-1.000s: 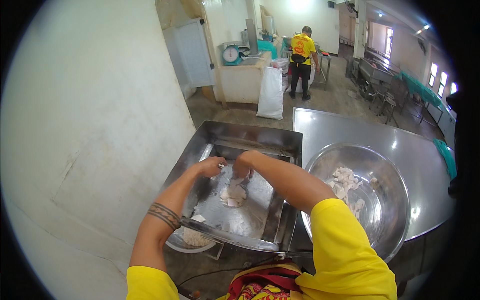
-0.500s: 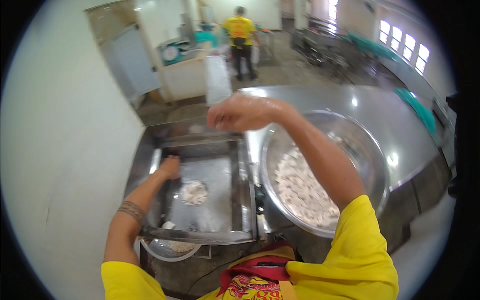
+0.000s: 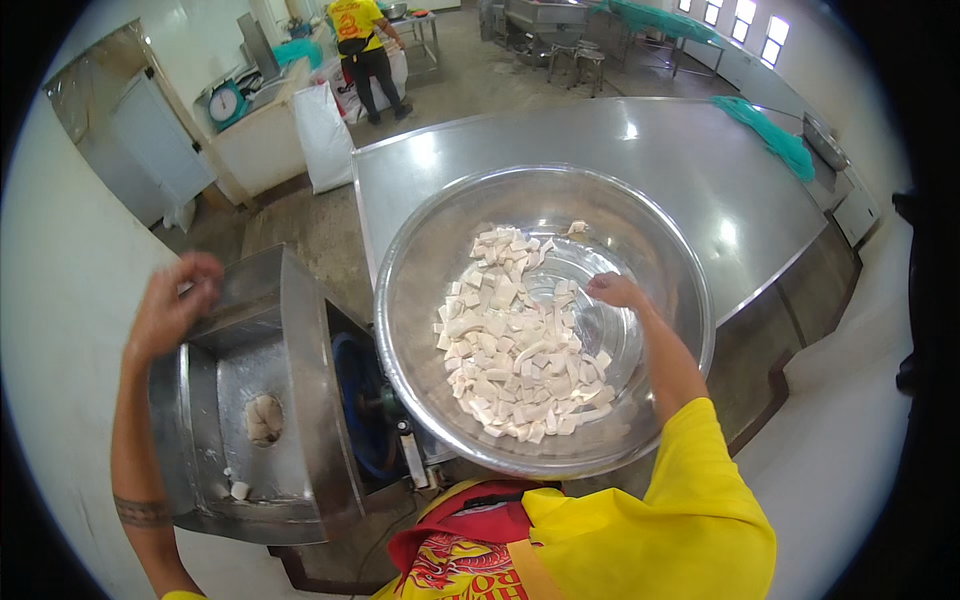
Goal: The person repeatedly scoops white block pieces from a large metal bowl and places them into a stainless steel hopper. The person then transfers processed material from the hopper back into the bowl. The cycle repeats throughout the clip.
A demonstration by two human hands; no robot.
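On the smooth metal table (image 3: 690,150), a round, shiny bowl (image 3: 430,235) held pale, matte, blocky chunks (image 3: 510,340); left hand (image 3: 178,300) blurred, fingers parted; right hand's (image 3: 612,290) grip was unclear.

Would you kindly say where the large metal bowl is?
In the head view, the bowl sits near the middle on the steel table, right of the metal trough, under the right hand.
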